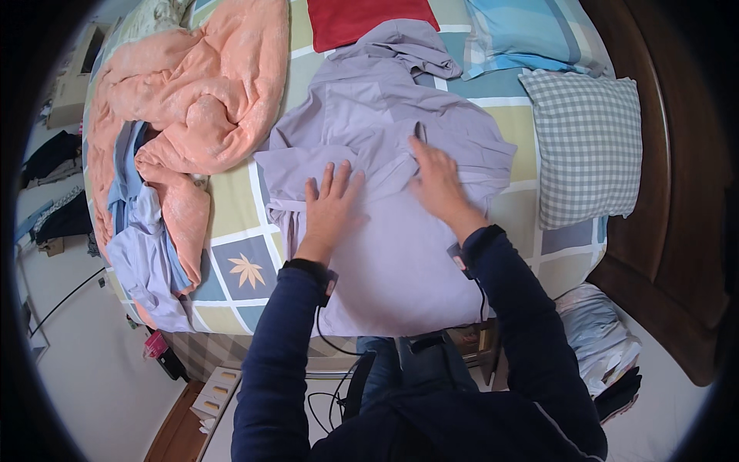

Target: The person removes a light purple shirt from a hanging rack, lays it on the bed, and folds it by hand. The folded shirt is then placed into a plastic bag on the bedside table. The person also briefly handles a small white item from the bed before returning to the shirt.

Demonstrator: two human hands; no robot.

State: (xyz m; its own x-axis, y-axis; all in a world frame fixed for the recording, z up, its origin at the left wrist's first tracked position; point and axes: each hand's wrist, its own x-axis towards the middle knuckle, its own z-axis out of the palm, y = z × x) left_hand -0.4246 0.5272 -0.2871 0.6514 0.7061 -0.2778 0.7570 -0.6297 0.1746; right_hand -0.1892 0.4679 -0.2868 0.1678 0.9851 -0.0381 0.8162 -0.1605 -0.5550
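A pale lilac hooded garment [398, 254] lies spread on the bed, its hood towards the far side and its lower part reaching the near edge. My left hand [332, 208] rests on the left part of the fabric with its fingers apart, slightly blurred. On the right, my right hand [436, 176] touches the garment near a small dark opening or fold, its index finger stretched out. Neither hand plainly grips the cloth. Folds and loose fabric lie around both hands, and the lower part looks fairly smooth.
A peach quilt [231, 98] is bunched at the left, with blue and lilac clothing [144, 248] on it. A red cloth [369, 20] lies beyond the hood. A checked pillow [589, 150] and a blue plaid pillow [531, 34] are at the right, beside a dark wooden headboard [664, 173].
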